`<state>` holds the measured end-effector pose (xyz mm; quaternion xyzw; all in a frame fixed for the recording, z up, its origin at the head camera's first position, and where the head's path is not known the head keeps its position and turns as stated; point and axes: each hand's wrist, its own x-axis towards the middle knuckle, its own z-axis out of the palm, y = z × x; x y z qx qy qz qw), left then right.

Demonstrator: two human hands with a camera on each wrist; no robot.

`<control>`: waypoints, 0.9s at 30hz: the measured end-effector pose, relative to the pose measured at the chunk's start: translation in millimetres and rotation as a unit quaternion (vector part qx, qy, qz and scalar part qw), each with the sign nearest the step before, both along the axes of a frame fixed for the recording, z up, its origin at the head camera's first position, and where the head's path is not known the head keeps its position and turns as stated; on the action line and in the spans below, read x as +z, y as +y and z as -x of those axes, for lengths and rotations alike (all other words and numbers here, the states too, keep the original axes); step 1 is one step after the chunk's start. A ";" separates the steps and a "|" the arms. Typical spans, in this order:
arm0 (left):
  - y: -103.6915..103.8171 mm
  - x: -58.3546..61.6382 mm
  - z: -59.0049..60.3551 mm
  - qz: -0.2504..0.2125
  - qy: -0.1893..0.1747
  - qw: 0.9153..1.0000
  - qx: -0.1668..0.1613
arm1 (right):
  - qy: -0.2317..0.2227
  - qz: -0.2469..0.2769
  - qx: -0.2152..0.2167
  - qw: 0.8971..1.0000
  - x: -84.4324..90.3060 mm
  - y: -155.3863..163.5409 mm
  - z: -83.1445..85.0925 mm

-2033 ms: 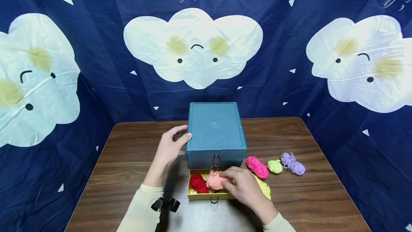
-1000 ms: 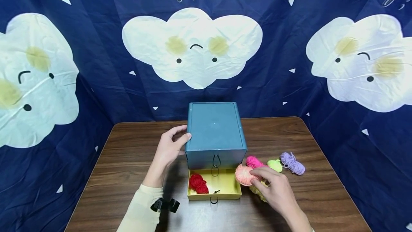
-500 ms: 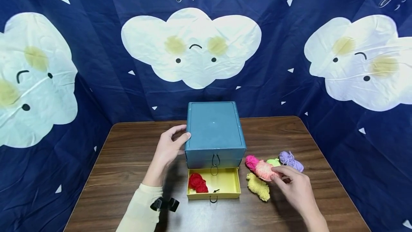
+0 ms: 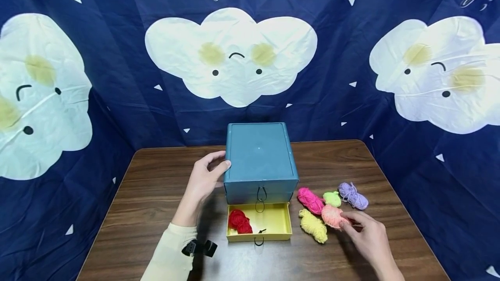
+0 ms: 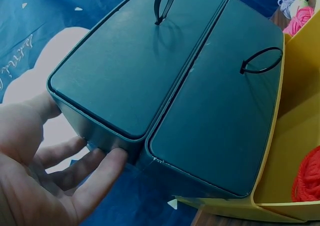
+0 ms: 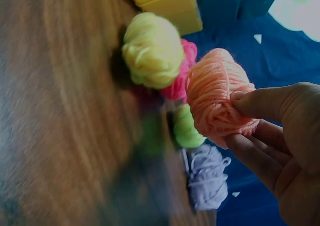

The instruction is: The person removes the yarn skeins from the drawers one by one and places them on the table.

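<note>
Peach yarn ball [image 4: 332, 216] pinched by right hand [image 4: 369, 240], palm down.

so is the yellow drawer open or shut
Open: the yellow drawer is pulled out from the teal box, with red yarn lying inside.

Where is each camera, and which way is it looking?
Head: sits high, looks forward and down at the table, the teal box and yarn; both hands and a sleeve show.
Left wrist: sits by the left hand, faces the box's side; fingers touch it.
Right wrist: sits by the right hand, faces the peach yarn it pinches.
Shared: head and right wrist both show the yellow yarn, the yellow drawer and the peach yarn.
</note>
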<state>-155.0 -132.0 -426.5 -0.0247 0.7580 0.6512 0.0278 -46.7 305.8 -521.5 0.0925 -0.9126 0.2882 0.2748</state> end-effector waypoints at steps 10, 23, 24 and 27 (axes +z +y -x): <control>0.7 0.2 -0.6 -0.003 -0.002 1.000 0.006 | -0.037 -0.023 -0.031 0.999 -17.6 13.2 -3.6; 2.3 1.3 -2.0 -0.008 -0.002 1.000 0.000 | -0.084 -0.042 -0.059 0.994 -31.2 17.3 -5.8; 2.2 0.8 -2.0 -0.008 -0.002 1.000 0.001 | -0.086 -0.041 -0.055 0.994 -31.5 17.9 -5.4; 2.3 -0.3 -1.0 -0.010 0.000 1.000 0.001 | -0.085 -0.043 -0.041 0.995 -31.3 19.9 -5.0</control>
